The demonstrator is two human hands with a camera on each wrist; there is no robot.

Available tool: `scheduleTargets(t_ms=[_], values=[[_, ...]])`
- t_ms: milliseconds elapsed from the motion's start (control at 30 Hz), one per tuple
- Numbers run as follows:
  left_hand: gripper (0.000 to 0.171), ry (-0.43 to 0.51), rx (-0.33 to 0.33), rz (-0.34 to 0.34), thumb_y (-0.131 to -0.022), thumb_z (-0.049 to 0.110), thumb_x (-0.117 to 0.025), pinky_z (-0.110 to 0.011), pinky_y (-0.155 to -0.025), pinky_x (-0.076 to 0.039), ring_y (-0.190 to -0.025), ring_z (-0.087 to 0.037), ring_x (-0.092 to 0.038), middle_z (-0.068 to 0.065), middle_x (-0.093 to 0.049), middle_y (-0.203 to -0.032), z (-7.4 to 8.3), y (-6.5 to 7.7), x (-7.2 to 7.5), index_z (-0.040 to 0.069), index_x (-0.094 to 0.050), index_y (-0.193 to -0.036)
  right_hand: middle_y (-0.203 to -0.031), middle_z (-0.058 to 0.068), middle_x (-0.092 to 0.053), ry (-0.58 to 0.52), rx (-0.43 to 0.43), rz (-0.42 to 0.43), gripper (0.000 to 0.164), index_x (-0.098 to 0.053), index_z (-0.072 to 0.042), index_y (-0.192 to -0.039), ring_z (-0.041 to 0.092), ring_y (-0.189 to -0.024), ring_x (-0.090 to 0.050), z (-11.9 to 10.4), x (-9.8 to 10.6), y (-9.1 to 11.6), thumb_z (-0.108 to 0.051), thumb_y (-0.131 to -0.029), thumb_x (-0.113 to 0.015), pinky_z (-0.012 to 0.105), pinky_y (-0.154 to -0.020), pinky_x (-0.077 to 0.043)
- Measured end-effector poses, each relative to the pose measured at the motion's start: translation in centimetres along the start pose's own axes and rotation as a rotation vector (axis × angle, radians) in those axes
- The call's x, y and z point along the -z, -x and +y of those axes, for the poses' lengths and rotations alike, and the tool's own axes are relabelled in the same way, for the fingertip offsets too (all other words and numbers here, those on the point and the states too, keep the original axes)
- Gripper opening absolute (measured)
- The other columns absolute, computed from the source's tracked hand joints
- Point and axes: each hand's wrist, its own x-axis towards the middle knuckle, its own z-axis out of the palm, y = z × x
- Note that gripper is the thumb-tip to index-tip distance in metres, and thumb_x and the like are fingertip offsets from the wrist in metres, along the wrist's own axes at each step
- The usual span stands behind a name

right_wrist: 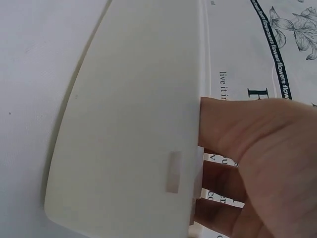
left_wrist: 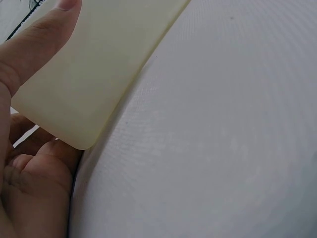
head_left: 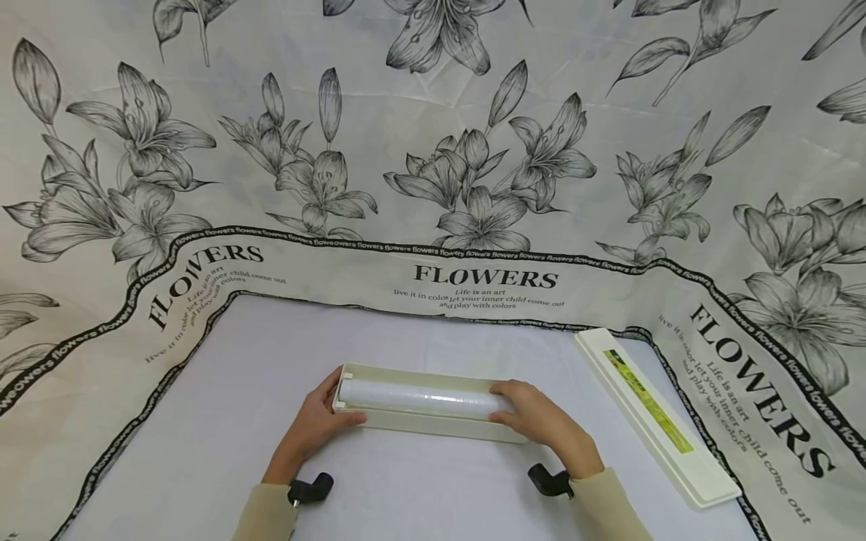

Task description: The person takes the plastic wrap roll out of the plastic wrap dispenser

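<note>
A long cream plastic wrap dispenser box (head_left: 433, 426) lies lidless on the white table, with a shiny roll of plastic wrap (head_left: 419, 396) inside. My left hand (head_left: 314, 421) grips the box's left end, thumb on the near wall and fingers round the end. That thumb (left_wrist: 44, 42) presses the cream wall in the left wrist view. At the other end my right hand (head_left: 534, 412) reaches over the rim, thumb and fingers about the roll's right end. In the right wrist view, the box wall (right_wrist: 124, 114) hides the fingertips and the roll.
The box's long lid (head_left: 656, 421), with a yellow-green label, lies slantwise on the right, across the cloth border. White cloth (head_left: 433, 496) covers the table. A flower-printed fabric (head_left: 487, 278) with black lettering rises round the back and sides.
</note>
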Motion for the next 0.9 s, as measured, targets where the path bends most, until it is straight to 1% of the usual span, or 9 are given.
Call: scheduleTargets(t_ms=[100,233,367,433,500,667,767,900], values=[[0.113,0.010,-0.002,-0.001,-0.078,0.016,-0.092,-0.008,-0.103,-0.041,-0.148,-0.026,-0.040,-0.011,-0.036,-0.164,0.0,0.0,0.0,0.012,-0.020,-0.165,-0.122,0.012,-0.072,0.046,-0.014,-0.001,0.043,-0.069,-0.002,-0.123,0.024,-0.104,-0.066,-0.2,0.3,0.1,-0.023,-0.089,-0.082,0.051,-0.091,-0.054],[0.114,0.016,0.000,0.000,-0.077,0.016,-0.092,-0.008,-0.103,-0.042,-0.148,-0.027,-0.039,-0.011,-0.036,-0.165,0.0,0.0,-0.1,0.012,-0.020,-0.165,-0.117,0.009,-0.073,0.106,-0.016,0.015,0.043,-0.071,-0.005,-0.122,0.024,-0.100,-0.067,-0.6,0.8,0.4,-0.028,-0.087,-0.083,0.057,-0.088,-0.052],[0.112,-0.006,0.001,0.001,-0.079,0.018,-0.091,-0.008,-0.104,-0.040,-0.149,-0.028,-0.039,-0.012,-0.036,-0.165,-0.1,0.0,-0.1,0.012,-0.020,-0.165,-0.117,0.008,-0.073,0.152,-0.008,0.042,0.045,-0.072,-0.006,-0.122,0.026,-0.104,-0.067,-1.0,1.3,0.6,-0.030,-0.086,-0.084,0.058,-0.089,-0.050],[0.112,-0.018,0.002,0.003,-0.079,0.019,-0.091,-0.008,-0.104,-0.039,-0.149,-0.029,-0.039,-0.012,-0.037,-0.164,-0.2,-0.1,-0.1,0.013,-0.020,-0.165,-0.119,0.008,-0.073,0.168,-0.007,0.051,0.047,-0.071,-0.006,-0.124,0.026,-0.106,-0.066,-1.1,1.5,0.7,-0.031,-0.086,-0.084,0.058,-0.090,-0.050],[0.112,-0.010,0.003,0.004,-0.079,0.018,-0.091,-0.008,-0.104,-0.040,-0.148,-0.029,-0.040,-0.012,-0.038,-0.163,-0.1,0.0,-0.1,0.013,-0.021,-0.165,-0.119,0.009,-0.072,0.178,0.002,0.056,0.050,-0.070,-0.006,-0.125,0.026,-0.105,-0.066,-1.2,1.7,0.8,-0.032,-0.085,-0.085,0.056,-0.089,-0.050],[0.112,0.021,0.004,0.002,-0.078,0.014,-0.091,-0.009,-0.103,-0.042,-0.146,-0.029,-0.042,-0.013,-0.038,-0.163,0.1,0.0,-0.2,0.011,-0.020,-0.165,-0.116,0.010,-0.071,0.161,0.036,0.063,0.056,-0.070,-0.004,-0.126,0.022,-0.098,-0.062,-1.5,2.2,1.3,-0.034,-0.083,-0.087,0.050,-0.083,-0.052],[0.112,0.022,0.006,0.003,-0.079,0.014,-0.091,-0.009,-0.102,-0.043,-0.146,-0.029,-0.042,-0.013,-0.038,-0.163,0.2,0.1,-0.3,0.010,-0.019,-0.165,-0.113,0.008,-0.068,0.111,0.047,0.054,0.052,-0.072,-0.003,-0.124,0.021,-0.097,-0.059,-1.5,2.2,1.7,-0.032,-0.082,-0.087,0.045,-0.082,-0.053],[0.112,0.030,0.009,0.003,-0.079,0.013,-0.091,-0.010,-0.102,-0.043,-0.146,-0.029,-0.042,-0.013,-0.037,-0.164,0.3,0.2,-0.3,0.010,-0.019,-0.165,-0.109,0.004,-0.064,0.049,0.044,0.048,0.044,-0.074,-0.006,-0.118,0.019,-0.097,-0.055,-1.4,1.7,1.7,-0.029,-0.082,-0.085,0.040,-0.080,-0.053]])
